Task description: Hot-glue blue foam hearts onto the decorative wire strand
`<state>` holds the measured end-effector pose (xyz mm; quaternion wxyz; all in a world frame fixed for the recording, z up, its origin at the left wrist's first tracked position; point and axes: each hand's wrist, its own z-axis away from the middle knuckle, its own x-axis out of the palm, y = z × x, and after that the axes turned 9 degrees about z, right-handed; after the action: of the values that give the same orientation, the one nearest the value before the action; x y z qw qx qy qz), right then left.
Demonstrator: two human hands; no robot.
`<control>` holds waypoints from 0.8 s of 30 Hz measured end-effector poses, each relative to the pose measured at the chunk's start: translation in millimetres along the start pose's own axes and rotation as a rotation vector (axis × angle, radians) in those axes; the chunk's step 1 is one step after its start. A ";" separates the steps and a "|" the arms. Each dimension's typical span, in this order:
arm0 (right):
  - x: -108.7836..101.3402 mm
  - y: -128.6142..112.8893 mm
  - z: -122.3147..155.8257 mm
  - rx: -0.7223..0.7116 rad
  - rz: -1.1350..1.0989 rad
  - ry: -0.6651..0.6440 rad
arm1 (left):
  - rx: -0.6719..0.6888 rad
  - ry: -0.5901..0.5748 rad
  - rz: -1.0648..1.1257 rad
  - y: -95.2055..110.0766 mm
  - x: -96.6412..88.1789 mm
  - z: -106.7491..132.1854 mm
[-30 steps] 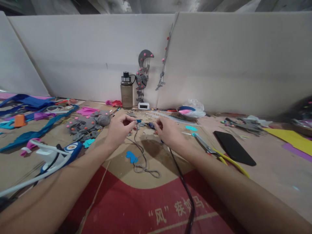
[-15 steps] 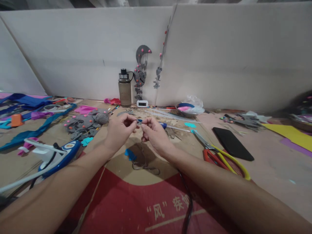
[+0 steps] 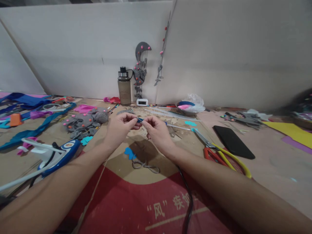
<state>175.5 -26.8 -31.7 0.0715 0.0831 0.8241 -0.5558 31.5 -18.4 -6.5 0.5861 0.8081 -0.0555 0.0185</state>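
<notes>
My left hand and my right hand meet above the middle of the cardboard, both closed in a pinch. Between their fingertips is a small blue piece, probably felt; the fingers cover most of it. Below the hands, in their shadow, lies a blue scalloped cutout. Beside it a loop of grey yarn curls on the cardboard. A glue gun's dark cord, or some similar cable, runs under my right forearm.
Scissors with red and yellow handles and a black phone lie to the right. At left are a blue-and-white mini iron and grey felt pieces with yarn. A bottle, small clock and bowl stand behind.
The fingertips have drawn slightly apart, and more of the blue piece shows between them. My right hand has shifted a little to the right. The view has tilted slightly.
</notes>
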 end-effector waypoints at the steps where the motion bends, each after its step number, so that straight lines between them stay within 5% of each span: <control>1: -0.3 0.3 0.0 -0.003 0.014 0.002 | -0.005 -0.003 0.006 -0.3 -0.1 0.0; 24: -5.5 -8.7 6.3 -0.177 0.361 0.058 | -0.093 -0.071 0.104 -0.9 -3.4 -1.2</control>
<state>179.1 -36.2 -25.0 0.1533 0.2388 0.8431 -0.4568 28.3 -16.8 -7.2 0.6190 0.7761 -0.1189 0.0177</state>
